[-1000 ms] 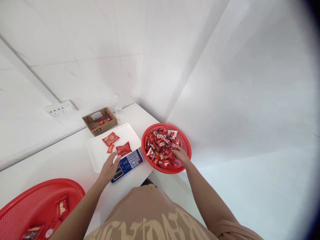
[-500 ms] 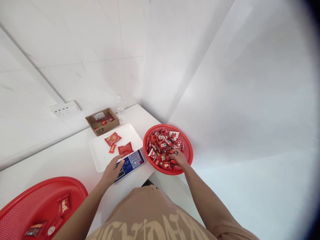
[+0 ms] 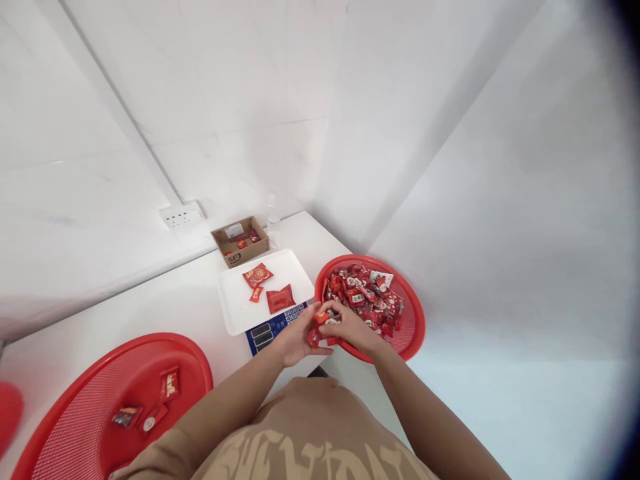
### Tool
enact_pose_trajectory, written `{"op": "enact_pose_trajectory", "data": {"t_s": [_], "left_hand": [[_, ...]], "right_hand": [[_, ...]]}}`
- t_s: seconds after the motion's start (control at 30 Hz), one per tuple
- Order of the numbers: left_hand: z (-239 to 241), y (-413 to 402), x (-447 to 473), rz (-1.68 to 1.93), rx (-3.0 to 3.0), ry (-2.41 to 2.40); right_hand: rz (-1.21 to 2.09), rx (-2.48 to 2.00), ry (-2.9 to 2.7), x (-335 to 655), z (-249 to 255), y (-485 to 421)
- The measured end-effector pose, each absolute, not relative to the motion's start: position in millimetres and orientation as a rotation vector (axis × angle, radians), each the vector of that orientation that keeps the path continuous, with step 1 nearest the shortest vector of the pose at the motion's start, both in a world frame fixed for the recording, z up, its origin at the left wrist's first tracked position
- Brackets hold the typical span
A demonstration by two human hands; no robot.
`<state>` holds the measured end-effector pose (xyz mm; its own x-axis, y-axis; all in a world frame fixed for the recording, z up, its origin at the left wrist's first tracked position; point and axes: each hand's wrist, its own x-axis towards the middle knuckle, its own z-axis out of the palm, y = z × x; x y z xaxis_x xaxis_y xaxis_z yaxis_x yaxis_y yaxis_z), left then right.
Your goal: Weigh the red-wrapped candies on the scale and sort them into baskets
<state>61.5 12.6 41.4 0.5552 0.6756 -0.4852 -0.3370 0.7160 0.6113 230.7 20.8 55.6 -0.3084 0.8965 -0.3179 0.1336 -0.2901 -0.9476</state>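
Note:
My two hands meet at the near left rim of a red mesh basket [image 3: 413, 319] heaped with several red candy packets [image 3: 370, 298]. My left hand [image 3: 296, 340] has its fingers curled around small red packets [image 3: 318, 328] between the hands. My right hand [image 3: 345, 327] pinches those same packets from the right. Just behind my left hand sits a weighing scale with a blue keypad [image 3: 267, 328] and a white pan [image 3: 235, 307]. On the pan lie three red packets [image 3: 279, 298].
A second, larger red basket [image 3: 100, 407] with a few packets is at the near left. A small open cardboard box [image 3: 239, 240] stands by the wall, a clear bottle [image 3: 273, 215] beside it, a wall socket [image 3: 181, 215] above. The white table ends at a corner.
My left hand left the scale's keypad and moved right to join my right hand at the basket's rim. My right hand drew back from the pile with packets. The camera view turned to the left.

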Motion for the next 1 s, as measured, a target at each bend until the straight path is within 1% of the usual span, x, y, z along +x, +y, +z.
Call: {"op": "enact_pose_trajectory", "data": {"t_s": [0.07, 0.17, 0.27, 0.47, 0.63, 0.73, 0.8, 0.87, 1.0], "left_hand": [[37.7, 12.9, 64.2, 0.628, 0.385, 0.799], [30.8, 13.1, 57.1, 0.672, 0.330, 0.859], [27.3, 13.9, 47.9, 0.693, 0.309, 0.864], [26.5, 21.7, 39.4, 0.795, 0.162, 0.925], [26.2, 34.7, 21.5, 0.918, 0.113, 0.962], [26.1, 44.8, 1.5, 1.042, 0.249, 1.061], [25.7, 51.5, -13.3, 1.100, 0.427, 1.170], [23.8, 57.7, -27.5, 1.099, 0.642, 1.288], [11.4, 67.8, -50.2, 0.975, 1.039, 1.540]], "right_hand": [[1.553, -1.321, -1.603, 211.2, 56.1, 19.4], [1.464, -1.301, -1.694, 196.6, 49.9, 18.8], [1.469, -1.300, -1.653, 191.9, 43.3, 18.2], [1.344, -1.423, -1.505, 192.6, 40.5, 19.4], [1.374, -1.478, -1.348, 202.2, 45.5, 22.1], [1.426, -1.499, -1.135, 213.0, 44.1, 21.4], [1.389, -1.553, -1.056, 224.2, 37.9, 19.9], [1.258, -1.639, -1.075, 238.1, 26.5, 17.7], [0.932, -1.858, -1.201, 266.5, -8.3, 11.0]]}}
